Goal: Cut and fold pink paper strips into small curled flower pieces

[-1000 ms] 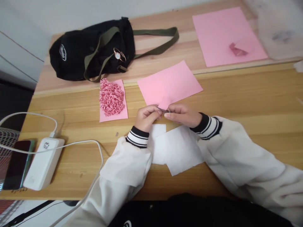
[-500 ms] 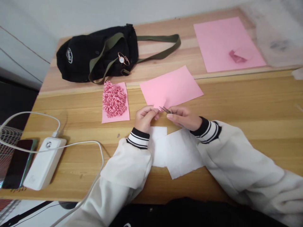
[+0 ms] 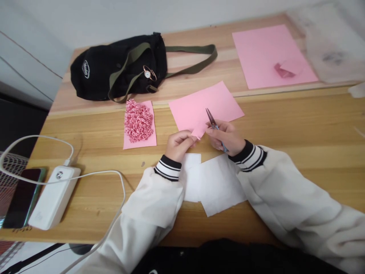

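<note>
"What's just changed?"

"The scissors have swung off the small pink piece; the blades now point up over the nearer pink sheet, so cutting looks paused."

"And the fingers?"

"The left hand pinches that piece, between both hands over the desk. The right hand grasps the scissors; whether it touches the piece too, I can't tell."

"Counts?"

"One pair of scissors, one pinched piece, two large pink sheets counting the farther sheet, two white sheets showing."
</note>
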Available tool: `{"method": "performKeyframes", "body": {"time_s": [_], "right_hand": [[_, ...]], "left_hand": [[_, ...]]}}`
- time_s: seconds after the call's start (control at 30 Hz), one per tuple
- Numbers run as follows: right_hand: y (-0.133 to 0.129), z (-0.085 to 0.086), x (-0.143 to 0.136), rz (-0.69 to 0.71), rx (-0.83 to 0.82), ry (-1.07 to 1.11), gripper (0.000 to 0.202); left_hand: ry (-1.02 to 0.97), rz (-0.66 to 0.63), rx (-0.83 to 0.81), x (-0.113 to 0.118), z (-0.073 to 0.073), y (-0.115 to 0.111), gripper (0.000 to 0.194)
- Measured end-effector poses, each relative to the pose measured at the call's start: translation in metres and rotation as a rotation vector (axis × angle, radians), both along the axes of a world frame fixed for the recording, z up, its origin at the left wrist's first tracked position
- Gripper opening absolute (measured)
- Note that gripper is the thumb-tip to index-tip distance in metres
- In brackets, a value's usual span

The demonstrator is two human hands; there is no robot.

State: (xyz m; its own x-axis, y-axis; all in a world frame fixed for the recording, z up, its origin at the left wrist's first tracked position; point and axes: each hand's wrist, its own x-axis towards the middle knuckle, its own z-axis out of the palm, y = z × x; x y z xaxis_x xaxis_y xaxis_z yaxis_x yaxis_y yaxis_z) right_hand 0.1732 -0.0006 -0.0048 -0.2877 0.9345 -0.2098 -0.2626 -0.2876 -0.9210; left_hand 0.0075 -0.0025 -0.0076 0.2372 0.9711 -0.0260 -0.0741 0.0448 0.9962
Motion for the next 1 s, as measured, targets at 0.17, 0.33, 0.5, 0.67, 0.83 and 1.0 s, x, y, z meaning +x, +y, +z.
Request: {"method": "performKeyframes", "body": {"time_s": [0.17, 0.33, 0.5, 0.67, 0.83, 1.0], "right_hand": [[-0.0004, -0.0030, 0.0015, 0.025, 0.001, 0.010, 0.037], [-0.0007, -0.0029, 0.0021, 0.028, -0.003, 0.004, 0.035], [-0.0014, -0.0002, 0.0020, 0.030, -0.030, -0.001, 0.031], [-0.0011, -0.0008, 0.0027, 0.059, -0.018, -0.013, 0.028], [-0.0009, -0.0023, 0.0038, 0.082, 0.007, 0.005, 0.025], [-0.0010, -0.0031, 0.0037, 0.099, 0.005, 0.000, 0.025]], "left_hand": [[0.018, -0.051, 0.034, -0.0003, 0.0005, 0.0000, 0.018], [-0.014, -0.072, 0.014, -0.0010, 0.0013, -0.0005, 0.017], [-0.048, -0.056, -0.022, -0.0003, 0.0001, 0.0002, 0.022], [-0.052, -0.032, -0.014, 0.0009, -0.0013, 0.0003, 0.030], [-0.062, 0.027, -0.021, 0.0025, -0.0019, -0.0011, 0.037], [-0.004, 0.006, -0.013, 0.0017, -0.0012, -0.0005, 0.030]]}}
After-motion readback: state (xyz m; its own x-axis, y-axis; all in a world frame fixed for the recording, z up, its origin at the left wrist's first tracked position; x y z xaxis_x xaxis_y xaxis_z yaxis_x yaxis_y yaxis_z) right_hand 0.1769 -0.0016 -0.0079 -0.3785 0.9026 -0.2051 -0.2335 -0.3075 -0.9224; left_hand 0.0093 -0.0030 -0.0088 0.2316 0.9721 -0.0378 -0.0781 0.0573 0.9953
